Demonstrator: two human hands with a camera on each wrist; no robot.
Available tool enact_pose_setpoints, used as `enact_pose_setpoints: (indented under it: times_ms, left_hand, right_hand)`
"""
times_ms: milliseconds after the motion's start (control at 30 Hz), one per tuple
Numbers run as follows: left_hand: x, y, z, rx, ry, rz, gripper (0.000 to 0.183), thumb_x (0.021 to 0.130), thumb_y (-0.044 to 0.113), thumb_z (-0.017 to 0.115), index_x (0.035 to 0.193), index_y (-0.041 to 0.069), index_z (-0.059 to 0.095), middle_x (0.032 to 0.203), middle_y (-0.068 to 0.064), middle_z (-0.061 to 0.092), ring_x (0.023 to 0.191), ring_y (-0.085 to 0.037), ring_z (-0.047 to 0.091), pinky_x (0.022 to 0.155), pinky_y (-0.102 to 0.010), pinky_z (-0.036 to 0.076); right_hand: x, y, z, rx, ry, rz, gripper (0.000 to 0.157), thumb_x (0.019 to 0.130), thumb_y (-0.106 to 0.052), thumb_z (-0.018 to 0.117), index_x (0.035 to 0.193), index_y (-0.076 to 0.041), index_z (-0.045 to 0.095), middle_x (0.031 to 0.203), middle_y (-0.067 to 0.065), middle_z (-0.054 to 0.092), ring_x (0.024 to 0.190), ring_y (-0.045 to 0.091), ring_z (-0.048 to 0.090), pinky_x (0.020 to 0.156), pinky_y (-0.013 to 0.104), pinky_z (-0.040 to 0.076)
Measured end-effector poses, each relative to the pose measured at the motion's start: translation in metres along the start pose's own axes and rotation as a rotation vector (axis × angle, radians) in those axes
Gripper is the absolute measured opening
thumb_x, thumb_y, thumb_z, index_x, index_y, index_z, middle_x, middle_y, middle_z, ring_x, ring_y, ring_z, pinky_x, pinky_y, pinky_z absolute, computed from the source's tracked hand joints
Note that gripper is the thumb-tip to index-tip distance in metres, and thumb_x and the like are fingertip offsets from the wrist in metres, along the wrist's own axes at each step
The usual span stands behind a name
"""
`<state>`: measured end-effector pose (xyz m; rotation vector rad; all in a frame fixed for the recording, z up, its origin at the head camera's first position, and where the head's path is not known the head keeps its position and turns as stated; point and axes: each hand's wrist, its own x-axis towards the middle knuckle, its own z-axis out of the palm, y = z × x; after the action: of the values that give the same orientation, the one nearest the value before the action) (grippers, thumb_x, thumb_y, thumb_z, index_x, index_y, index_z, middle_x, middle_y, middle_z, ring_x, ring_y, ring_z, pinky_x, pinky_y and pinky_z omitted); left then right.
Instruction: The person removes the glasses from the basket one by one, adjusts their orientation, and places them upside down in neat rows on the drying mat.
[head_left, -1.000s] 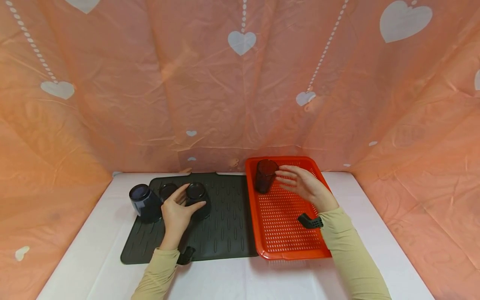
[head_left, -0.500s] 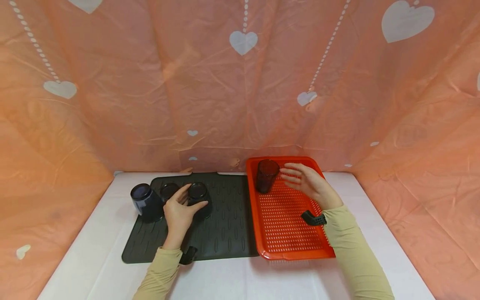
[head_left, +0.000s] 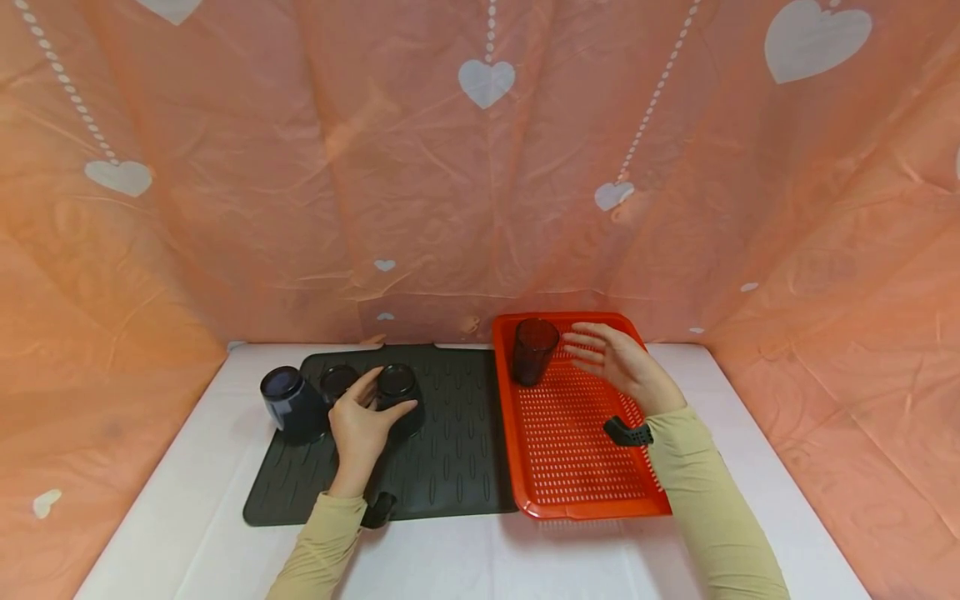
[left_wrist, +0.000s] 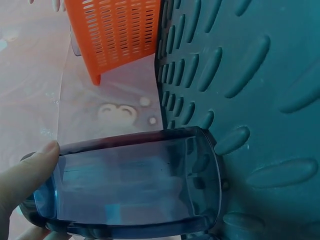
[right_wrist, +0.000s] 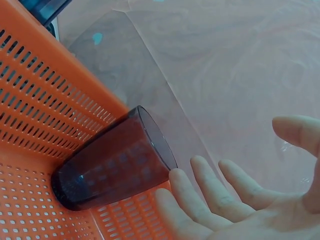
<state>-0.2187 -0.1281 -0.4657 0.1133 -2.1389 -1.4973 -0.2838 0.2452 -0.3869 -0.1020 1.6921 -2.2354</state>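
My left hand (head_left: pixel 358 425) holds a dark, see-through drinking glass (head_left: pixel 397 382) that stands upside down on the black drying mat (head_left: pixel 450 467). In the left wrist view, its thumb (left_wrist: pixel 37 167) lies against the base end of that glass, with the other fingers partly hidden behind it. Over the orange-red basket (head_left: pixel 600 510), my right hand (head_left: pixel 618 362) has its fingers spread and nothing in its grasp. Close to those fingertips, a dark, reddish-looking glass (right_wrist: pixel 110 165) stands mouth up in the basket's back left corner.
Left of my left hand, two more dark glasses stand on the mat: a larger one (head_left: pixel 294 408) at the outer edge and a smaller one (head_left: pixel 337 382) partly covered by the hand. An orange curtain (head_left: pixel 480 208) with hearts hangs behind the white table (head_left: pixel 480 558).
My right hand has drawn slightly right and up, away from the glass in the basket. My left hand has stayed at its glass.
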Motion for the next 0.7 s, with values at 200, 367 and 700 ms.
enact_pose_setpoints:
  times_ms: [200, 367, 700]
  left_hand:
    - [-0.0002, -0.0003, 0.0006, 0.016, 0.007, -0.001, 0.069, 0.06, 0.012, 0.092, 0.123, 0.009, 0.065, 0.12, -0.016, 0.063, 0.107, -0.032, 0.062, 0.089, -0.045, 0.05]
    - [0.0001, -0.0002, -0.0001, 0.035, -0.006, 0.002, 0.07, 0.061, 0.014, 0.092, 0.125, 0.008, 0.063, 0.12, -0.018, 0.063, 0.108, -0.033, 0.061, 0.09, -0.046, 0.05]
    - [0.0006, -0.0015, -0.0056, 0.047, -0.078, 0.035, 0.069, 0.067, 0.013, 0.088, 0.129, 0.003, 0.059, 0.123, -0.023, 0.06, 0.11, -0.038, 0.059, 0.088, -0.049, 0.049]
  right_hand:
    - [0.002, -0.0002, -0.0006, -0.007, 0.009, 0.004, 0.047, 0.106, -0.026, 0.035, 0.141, 0.004, 0.032, 0.147, 0.024, 0.034, 0.135, 0.041, 0.03, 0.111, 0.048, 0.027]
    - [0.003, 0.0, -0.0005, -0.023, 0.024, -0.006, 0.05, 0.106, -0.026, 0.035, 0.143, 0.006, 0.027, 0.142, 0.022, 0.041, 0.135, 0.041, 0.03, 0.11, 0.047, 0.028]
    - [0.0061, 0.0025, -0.0011, -0.034, 0.028, -0.014, 0.054, 0.105, -0.026, 0.038, 0.145, 0.007, 0.024, 0.148, 0.026, 0.031, 0.135, 0.039, 0.03, 0.11, 0.045, 0.028]
